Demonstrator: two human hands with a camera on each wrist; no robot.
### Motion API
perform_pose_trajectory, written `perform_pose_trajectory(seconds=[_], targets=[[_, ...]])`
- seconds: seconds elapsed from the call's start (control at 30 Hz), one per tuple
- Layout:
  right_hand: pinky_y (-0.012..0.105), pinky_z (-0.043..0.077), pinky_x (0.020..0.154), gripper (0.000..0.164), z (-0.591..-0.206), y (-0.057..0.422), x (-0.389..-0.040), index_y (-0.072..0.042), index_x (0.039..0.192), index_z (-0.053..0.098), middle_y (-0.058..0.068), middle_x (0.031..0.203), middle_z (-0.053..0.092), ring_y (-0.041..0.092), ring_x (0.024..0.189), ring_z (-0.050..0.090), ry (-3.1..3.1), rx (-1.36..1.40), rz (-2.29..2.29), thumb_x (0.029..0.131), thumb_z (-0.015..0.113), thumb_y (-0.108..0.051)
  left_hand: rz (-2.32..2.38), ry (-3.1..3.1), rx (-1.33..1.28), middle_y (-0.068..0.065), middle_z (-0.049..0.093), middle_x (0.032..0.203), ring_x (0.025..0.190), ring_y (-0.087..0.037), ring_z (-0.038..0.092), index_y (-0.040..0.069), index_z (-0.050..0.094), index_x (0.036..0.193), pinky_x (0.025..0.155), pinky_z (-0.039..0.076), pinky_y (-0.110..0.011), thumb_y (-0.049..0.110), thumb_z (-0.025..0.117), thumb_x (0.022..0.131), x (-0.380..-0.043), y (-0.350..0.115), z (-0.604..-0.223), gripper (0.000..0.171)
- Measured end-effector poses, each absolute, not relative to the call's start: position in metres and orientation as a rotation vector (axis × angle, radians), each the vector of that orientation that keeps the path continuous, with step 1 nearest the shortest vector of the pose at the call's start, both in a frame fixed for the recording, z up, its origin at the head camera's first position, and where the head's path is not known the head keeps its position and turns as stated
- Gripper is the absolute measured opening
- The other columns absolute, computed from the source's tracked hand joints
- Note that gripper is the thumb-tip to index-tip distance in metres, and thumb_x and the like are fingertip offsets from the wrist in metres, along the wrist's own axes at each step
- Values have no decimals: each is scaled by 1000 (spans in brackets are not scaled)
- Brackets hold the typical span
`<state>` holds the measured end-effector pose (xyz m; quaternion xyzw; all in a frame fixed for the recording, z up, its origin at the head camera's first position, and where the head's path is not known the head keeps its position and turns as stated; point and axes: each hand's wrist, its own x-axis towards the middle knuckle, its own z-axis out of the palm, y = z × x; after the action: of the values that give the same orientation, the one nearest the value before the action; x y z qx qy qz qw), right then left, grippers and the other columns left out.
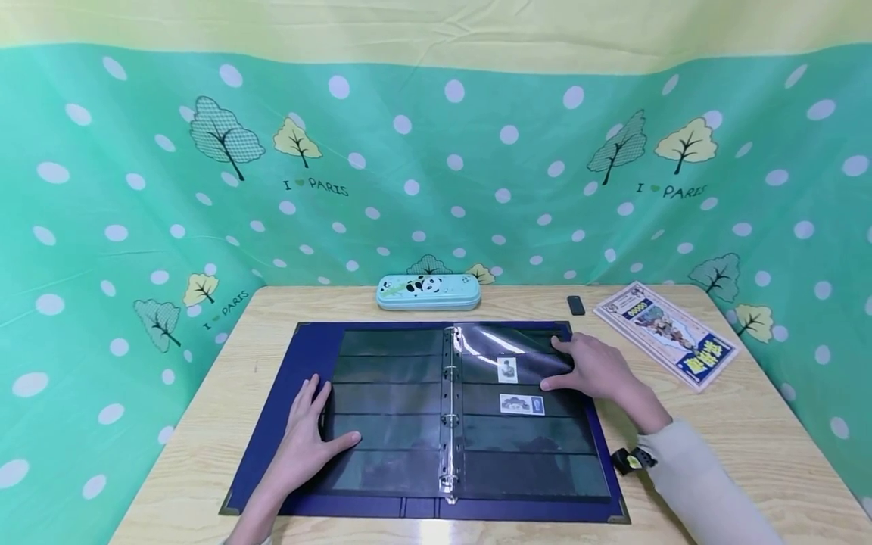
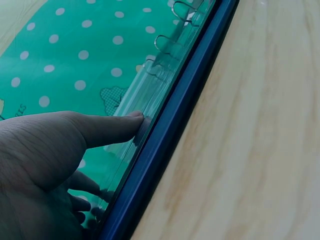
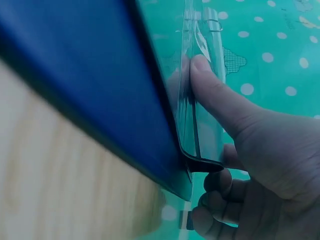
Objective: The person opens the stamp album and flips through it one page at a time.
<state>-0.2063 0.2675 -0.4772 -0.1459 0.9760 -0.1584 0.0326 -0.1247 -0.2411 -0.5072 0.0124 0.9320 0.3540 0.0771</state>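
A navy stamp album (image 1: 297, 354) with metal rings (image 1: 450, 418) lies open on the table, with black pocket pages on both sides. My left hand (image 1: 304, 445) rests on the left page (image 1: 388, 431), fingers spread; in the left wrist view the thumb (image 2: 117, 127) touches the clear sleeve. At the upper right edge, my right hand (image 1: 596, 365) pinches the right page (image 1: 538, 473), which bends up there. The right wrist view shows its curled edge (image 3: 202, 164) between thumb and fingers. A portrait stamp (image 1: 507, 370) and a wider stamp (image 1: 522, 404) sit in the right page's pockets.
A light-blue panda pencil case (image 1: 429, 293) stands behind the album. A small black object (image 1: 575, 305) lies right of it, and a printed booklet (image 1: 668, 333) is at the back right. Green dotted cloth (image 1: 409, 189) hangs around the wooden table (image 1: 197, 446).
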Motion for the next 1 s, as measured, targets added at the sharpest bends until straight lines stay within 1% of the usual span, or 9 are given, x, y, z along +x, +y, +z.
perform_pose_trajectory(seconds=[0.07, 0.17, 0.27, 0.37, 0.43, 0.5, 0.6, 0.83, 1.0], targets=[[33, 32, 56, 99, -479, 268, -204, 3, 152, 64, 22, 105, 68, 21, 68, 44, 3011, -442, -514, 82, 93, -62, 1060, 2791, 38, -30, 0, 183, 167, -55, -6, -9, 24, 172, 127, 11, -80, 42, 95, 88, -125, -241, -507, 121], [32, 27, 55, 95, -481, 269, -200, -3, 154, 64, 10, 89, 55, 19, 65, 34, 3028, -431, -549, 84, 92, -61, 1056, 2792, 33, -30, 0, 183, 167, -55, -6, -9, 24, 172, 127, 11, -80, 42, 95, 88, -124, -241, -506, 121], [32, 28, 54, 92, -483, 270, -197, -7, 157, 62, 7, 87, 50, 19, 63, 33, 3021, -408, -580, 87, 91, -58, 1057, 2794, 31, -30, 0, 183, 167, -55, -6, -9, 24, 172, 127, 11, -80, 41, 95, 89, -124, -241, -505, 120], [35, 32, 53, 92, -483, 270, -197, -7, 161, 58, 12, 82, 55, 23, 60, 40, 2975, -378, -619, 90, 90, -55, 1065, 2804, 40, -31, 1, 182, 167, -55, -5, -10, 25, 171, 127, 12, -81, 41, 95, 88, -124, -240, -505, 120], [41, 46, 56, 97, -483, 270, -196, -2, 162, 55, 21, 93, 67, 32, 68, 59, 2966, -369, -625, 90, 89, -57, 1065, 2810, 47, -31, 2, 182, 167, -55, -4, -10, 25, 171, 127, 12, -81, 41, 95, 88, -124, -240, -506, 120], [51, 57, 67, 102, -485, 269, -195, 3, 164, 50, 31, 113, 73, 44, 89, 71, 2957, -350, -638, 91, 88, -57, 1060, 2811, 49, -31, 2, 182, 167, -56, -4, -10, 26, 171, 127, 12, -81, 41, 95, 88, -125, -239, -507, 120], [63, 60, 88, 109, -487, 268, -193, 9, 164, 44, 37, 146, 63, 55, 125, 67, 2985, -335, -636, 91, 88, -59, 1049, 2804, 42, -30, 2, 183, 167, -55, -4, -9, 25, 172, 128, 13, -79, 41, 95, 89, -125, -239, -507, 120], [71, 53, 104, 123, -490, 267, -185, 13, 171, 18, 43, 162, 43, 61, 143, 52, 3004, -285, -707, 95, 85, -56, 1047, 2816, 50, -30, 3, 183, 167, -55, -3, -9, 25, 172, 128, 14, -79, 41, 96, 88, -124, -239, -505, 120], [70, 53, 104, 112, -492, 270, -180, 21, 165, 26, 47, 159, 44, 63, 141, 52, 2993, -289, -785, 98, 86, -47, 1060, 2828, 63, -31, 4, 182, 167, -56, -2, -10, 26, 171, 127, 14, -80, 40, 96, 88, -123, -239, -505, 120]])
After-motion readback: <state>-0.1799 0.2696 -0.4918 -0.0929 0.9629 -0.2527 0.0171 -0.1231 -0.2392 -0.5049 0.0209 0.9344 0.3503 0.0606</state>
